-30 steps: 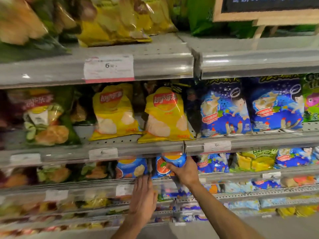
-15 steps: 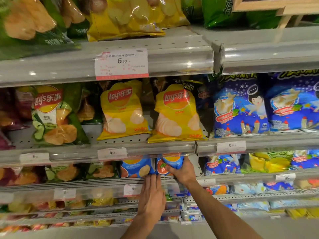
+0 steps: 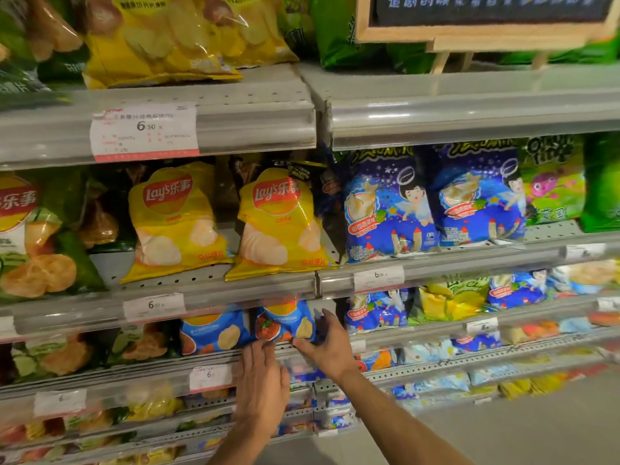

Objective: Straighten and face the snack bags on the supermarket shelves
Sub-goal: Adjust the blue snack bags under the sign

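I see my right hand [image 3: 330,347] gripping the blue chip bag [image 3: 287,320] at its right edge and bottom corner, thumb under, fingers [image 3: 327,318] curled round the side. Bag sits upright on the third shelf [image 3: 419,333], just below the shelf w/ two yellow Lay's bags [image 3: 278,226]. My left hand [image 3: 261,384] has fingers straight, tips touching the bag's lower edge at the shelf lip. A second blue bag [image 3: 214,333] stands just beside it, to the left.
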Motion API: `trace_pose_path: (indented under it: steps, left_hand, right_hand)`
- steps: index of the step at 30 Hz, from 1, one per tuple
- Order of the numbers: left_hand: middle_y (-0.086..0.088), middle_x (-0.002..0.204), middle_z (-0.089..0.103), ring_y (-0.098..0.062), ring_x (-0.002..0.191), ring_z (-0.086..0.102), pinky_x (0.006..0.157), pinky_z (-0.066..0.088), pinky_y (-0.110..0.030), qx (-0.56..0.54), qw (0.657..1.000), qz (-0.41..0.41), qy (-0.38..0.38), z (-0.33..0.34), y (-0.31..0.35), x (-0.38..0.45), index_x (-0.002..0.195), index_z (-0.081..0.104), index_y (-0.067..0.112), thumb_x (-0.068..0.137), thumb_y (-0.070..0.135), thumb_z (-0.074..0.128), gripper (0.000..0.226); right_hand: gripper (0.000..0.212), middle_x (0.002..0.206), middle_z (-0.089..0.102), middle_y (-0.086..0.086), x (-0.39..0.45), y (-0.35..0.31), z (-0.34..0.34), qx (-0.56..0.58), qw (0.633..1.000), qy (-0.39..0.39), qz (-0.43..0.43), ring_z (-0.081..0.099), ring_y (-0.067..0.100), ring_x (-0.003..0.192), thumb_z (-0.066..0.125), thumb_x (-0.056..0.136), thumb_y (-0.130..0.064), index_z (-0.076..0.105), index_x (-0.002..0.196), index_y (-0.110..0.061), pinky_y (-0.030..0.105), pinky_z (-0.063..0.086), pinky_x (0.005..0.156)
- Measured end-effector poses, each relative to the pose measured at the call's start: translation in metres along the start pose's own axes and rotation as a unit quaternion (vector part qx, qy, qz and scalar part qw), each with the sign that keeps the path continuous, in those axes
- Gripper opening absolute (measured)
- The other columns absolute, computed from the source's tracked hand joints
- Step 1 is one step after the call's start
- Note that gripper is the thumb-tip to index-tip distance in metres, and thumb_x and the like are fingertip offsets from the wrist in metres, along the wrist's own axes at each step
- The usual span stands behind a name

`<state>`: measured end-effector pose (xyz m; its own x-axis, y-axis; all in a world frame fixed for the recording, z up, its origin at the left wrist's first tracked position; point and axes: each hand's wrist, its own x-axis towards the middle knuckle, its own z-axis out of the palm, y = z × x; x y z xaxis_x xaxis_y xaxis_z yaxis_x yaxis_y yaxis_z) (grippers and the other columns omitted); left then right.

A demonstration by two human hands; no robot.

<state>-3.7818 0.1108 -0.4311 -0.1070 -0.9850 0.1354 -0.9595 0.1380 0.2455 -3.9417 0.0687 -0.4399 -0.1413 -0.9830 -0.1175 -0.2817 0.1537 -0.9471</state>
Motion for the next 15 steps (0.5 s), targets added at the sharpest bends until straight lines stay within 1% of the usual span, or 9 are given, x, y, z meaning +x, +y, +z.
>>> trace_pose_path:
  steps: [2,3,5,7,9,10,12,14,15]
  left_hand:
    - [-0.011,0.118,0.061,-0.030,0.109,0.057,0.092,0.052,-0.046,-0.044,0.998,0.024,0.031,0.012,0.020,-0.002,0.121,0.064,0.003,0.079,0.018,0.075,0.046]
    - [-0.012,0.116,0.063,-0.032,0.108,0.059,0.092,0.052,-0.047,-0.075,0.996,0.032,0.038,0.018,0.032,-0.001,0.116,0.066,0.003,0.079,0.014,0.075,0.040]
    - [-0.012,0.108,0.065,-0.033,0.103,0.061,0.088,0.053,-0.047,-0.164,0.985,0.028,0.037,0.028,0.062,0.001,0.106,0.068,0.004,0.078,0.007,0.074,0.028]
    - [-0.008,0.101,0.065,-0.030,0.097,0.063,0.084,0.053,-0.046,-0.245,0.969,0.012,0.038,0.035,0.097,0.005,0.097,0.069,0.007,0.079,0.002,0.073,0.020]
    - [-0.005,0.095,0.064,-0.026,0.090,0.063,0.080,0.053,-0.042,-0.296,0.954,0.007,0.053,0.045,0.133,0.011,0.093,0.068,0.008,0.081,0.000,0.071,0.015]
    - [-0.004,0.093,0.064,-0.025,0.087,0.063,0.078,0.052,-0.038,-0.316,0.947,0.008,0.060,0.049,0.152,0.015,0.092,0.067,0.009,0.082,0.000,0.071,0.014]
    - [0.000,0.092,0.064,-0.022,0.083,0.064,0.076,0.051,-0.034,-0.356,0.932,-0.008,0.065,0.057,0.190,0.024,0.094,0.066,0.013,0.084,0.000,0.070,0.017]
    - [0.001,0.098,0.065,-0.019,0.088,0.065,0.080,0.054,-0.036,-0.384,0.921,-0.055,0.041,0.062,0.227,0.031,0.101,0.065,0.017,0.088,0.007,0.067,0.017]
    - [0.000,0.101,0.066,-0.020,0.092,0.066,0.083,0.054,-0.039,-0.387,0.919,-0.071,0.036,0.066,0.245,0.034,0.104,0.065,0.016,0.088,0.008,0.066,0.017]
  right_hand:
    - [0.075,0.119,0.063,-0.008,-0.012,0.009,-0.018,0.016,1.000,0.018,0.000,0.061,-0.001,0.104,0.090,0.074,-0.032,0.051,0.137,-0.019,0.010,0.048,0.087]
    - [0.063,0.113,0.065,-0.010,-0.017,0.014,-0.030,0.023,0.999,0.034,0.000,0.062,-0.003,0.097,0.089,0.075,-0.030,0.055,0.128,-0.026,0.009,0.049,0.082]
    - [0.042,0.099,0.068,-0.007,-0.026,0.026,-0.059,0.042,0.996,0.074,0.007,0.065,0.005,0.085,0.085,0.080,-0.021,0.059,0.110,-0.034,0.012,0.052,0.078]
    - [0.033,0.094,0.073,-0.002,-0.031,0.039,-0.097,0.051,0.992,0.117,0.021,0.070,0.014,0.088,0.082,0.083,-0.013,0.065,0.106,-0.029,0.021,0.056,0.083]
    - [0.028,0.094,0.075,0.005,-0.033,0.054,-0.143,0.059,0.986,0.150,0.039,0.072,0.019,0.092,0.081,0.084,-0.010,0.069,0.109,-0.014,0.029,0.057,0.087]
    - [0.028,0.094,0.075,0.006,-0.033,0.062,-0.168,0.060,0.984,0.163,0.047,0.072,0.020,0.093,0.080,0.084,-0.009,0.069,0.110,-0.008,0.030,0.056,0.087]
    - [0.023,0.094,0.075,0.009,-0.033,0.077,-0.221,0.051,0.979,0.187,0.056,0.071,0.021,0.090,0.078,0.085,-0.007,0.069,0.106,-0.005,0.021,0.053,0.083]
    - [0.016,0.091,0.073,0.011,-0.032,0.092,-0.275,0.038,0.974,0.215,0.055,0.068,0.017,0.082,0.077,0.086,-0.007,0.068,0.098,-0.011,0.009,0.049,0.072]
    - [0.016,0.090,0.072,0.010,-0.030,0.100,-0.300,0.034,0.972,0.227,0.053,0.066,0.013,0.078,0.077,0.086,-0.008,0.067,0.098,-0.014,0.007,0.048,0.068]
